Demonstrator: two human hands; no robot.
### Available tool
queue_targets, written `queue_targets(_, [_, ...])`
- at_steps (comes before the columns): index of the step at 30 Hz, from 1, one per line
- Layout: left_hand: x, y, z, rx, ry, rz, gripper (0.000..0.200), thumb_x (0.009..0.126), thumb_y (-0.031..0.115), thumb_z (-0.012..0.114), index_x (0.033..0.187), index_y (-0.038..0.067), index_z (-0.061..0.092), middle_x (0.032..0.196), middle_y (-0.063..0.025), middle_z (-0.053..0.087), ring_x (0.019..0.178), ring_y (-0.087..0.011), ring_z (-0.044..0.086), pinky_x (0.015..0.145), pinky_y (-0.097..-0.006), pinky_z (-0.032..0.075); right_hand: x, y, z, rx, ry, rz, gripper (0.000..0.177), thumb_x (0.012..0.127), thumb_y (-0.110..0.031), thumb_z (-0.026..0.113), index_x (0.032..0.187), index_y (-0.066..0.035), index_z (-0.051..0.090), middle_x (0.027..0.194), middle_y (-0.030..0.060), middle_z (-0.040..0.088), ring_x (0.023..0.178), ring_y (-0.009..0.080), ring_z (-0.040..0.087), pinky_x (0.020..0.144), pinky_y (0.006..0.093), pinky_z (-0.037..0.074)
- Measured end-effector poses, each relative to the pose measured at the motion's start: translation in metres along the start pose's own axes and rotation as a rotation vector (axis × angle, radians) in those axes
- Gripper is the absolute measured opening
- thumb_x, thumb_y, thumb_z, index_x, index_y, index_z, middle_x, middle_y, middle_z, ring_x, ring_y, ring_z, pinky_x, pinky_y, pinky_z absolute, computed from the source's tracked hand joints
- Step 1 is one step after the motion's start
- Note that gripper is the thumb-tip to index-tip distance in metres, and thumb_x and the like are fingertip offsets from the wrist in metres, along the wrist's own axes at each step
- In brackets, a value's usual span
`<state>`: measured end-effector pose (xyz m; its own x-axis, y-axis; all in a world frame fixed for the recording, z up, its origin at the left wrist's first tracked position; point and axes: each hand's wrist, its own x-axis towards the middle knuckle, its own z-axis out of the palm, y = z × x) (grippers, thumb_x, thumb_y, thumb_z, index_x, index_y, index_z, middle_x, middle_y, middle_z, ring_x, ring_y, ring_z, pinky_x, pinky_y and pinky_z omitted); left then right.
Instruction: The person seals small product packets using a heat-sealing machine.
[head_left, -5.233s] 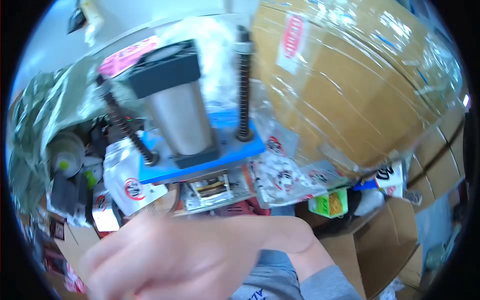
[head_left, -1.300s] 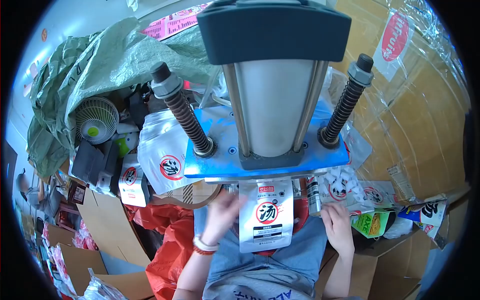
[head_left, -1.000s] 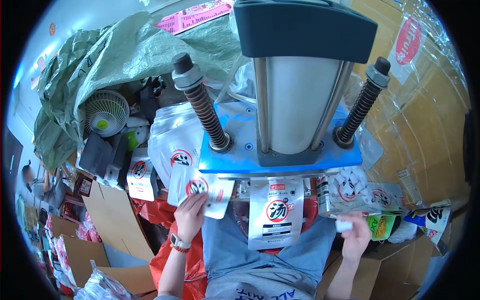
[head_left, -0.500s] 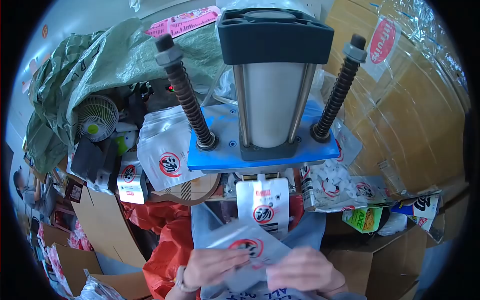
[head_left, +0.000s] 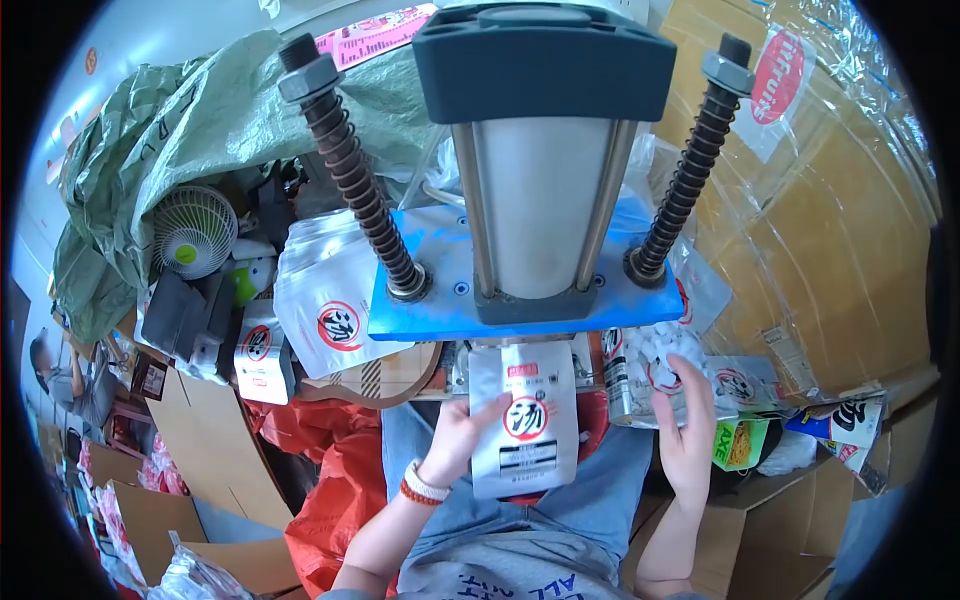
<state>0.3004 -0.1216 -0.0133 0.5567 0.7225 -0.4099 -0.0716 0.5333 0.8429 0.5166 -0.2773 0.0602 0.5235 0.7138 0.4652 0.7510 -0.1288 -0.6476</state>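
My left hand point(head_left: 455, 437) grips the left edge of a silver pouch point(head_left: 527, 420) with a red circle and a black character printed on it. The pouch hangs upright, its top end at the underside of the press point(head_left: 530, 325). My right hand point(head_left: 688, 430) is at a pile of small white plastic pieces point(head_left: 655, 350) on the right, thumb and fingers apart. Whether its fingertips touch a piece is hard to tell. The pile lies on printed silver pouch material point(head_left: 625, 395).
Stacked silver pouches point(head_left: 325, 270) lie left of the press, beside a small fan point(head_left: 195, 235). A large cardboard box point(head_left: 830, 250) stands on the right. Spring-loaded posts point(head_left: 690, 170) rise from the blue plate point(head_left: 430, 315). A red bag point(head_left: 340, 500) hangs at the lower left.
The loose pouch over my lap is gone from there. My left hand has risen to the pouch at the press, and my right hand has moved right and up to the white pieces.
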Motion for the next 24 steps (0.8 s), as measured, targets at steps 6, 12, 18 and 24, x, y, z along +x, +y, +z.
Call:
queue_targets(6, [0.001, 0.012, 0.001, 0.138, 0.018, 0.035, 0.025, 0.092, 0.018, 0.071, 0.104, -0.003, 0.070, 0.091, -0.0054, 0.073, 0.077, -0.0091, 0.067, 0.066, -0.0243, 0.053, -0.016, 0.041, 0.032, -0.314, -0.297, 0.002, 0.026, 0.097, -0.017, 0.056, 0.116, 0.000, 0.060, 0.116, 0.0183, 0.060, 0.104, 0.0398, 0.055, 0.095, 0.0448, 0.042])
queue_targets(12, [0.021, 0.036, -0.122, 1.733, 0.724, 0.612, 0.092, 0.080, 0.050, 0.074, 0.150, 0.007, 0.034, 0.150, -0.0195, 0.040, 0.140, -0.0416, 0.035, 0.112, -0.0622, 0.023, -0.031, 0.046, 0.006, 0.194, -0.306, 0.100, 0.027, 0.087, -0.002, 0.066, 0.113, 0.000, 0.061, 0.121, 0.0121, 0.059, 0.095, 0.0238, 0.063, 0.081, 0.0320, 0.052])
queue_targets(18, [-0.033, 0.011, -0.138, 1.409, 0.423, 0.842, 0.040, 0.077, 0.005, 0.075, 0.116, 0.008, 0.070, 0.110, -0.0128, 0.071, 0.102, -0.0293, 0.069, 0.084, -0.0357, 0.055, -0.044, 0.031, -0.004, 0.479, -0.132, 0.137, 0.027, 0.086, -0.002, 0.069, 0.112, 0.001, 0.063, 0.119, 0.0146, 0.063, 0.094, 0.0178, 0.065, 0.083, 0.0304, 0.052])
queue_targets(24, [-0.097, 0.024, -0.051, 1.156, 0.348, 1.013, 0.038, 0.066, -0.011, 0.064, 0.097, 0.008, 0.075, 0.094, -0.0077, 0.075, 0.091, -0.0250, 0.073, 0.078, -0.0340, 0.059, -0.037, -0.061, 0.009, 0.204, -0.052, -0.421, 0.045, 0.081, -0.042, 0.077, 0.108, -0.009, 0.063, 0.109, 0.0138, 0.073, 0.111, 0.0349, 0.064, 0.097, 0.0509, 0.043])
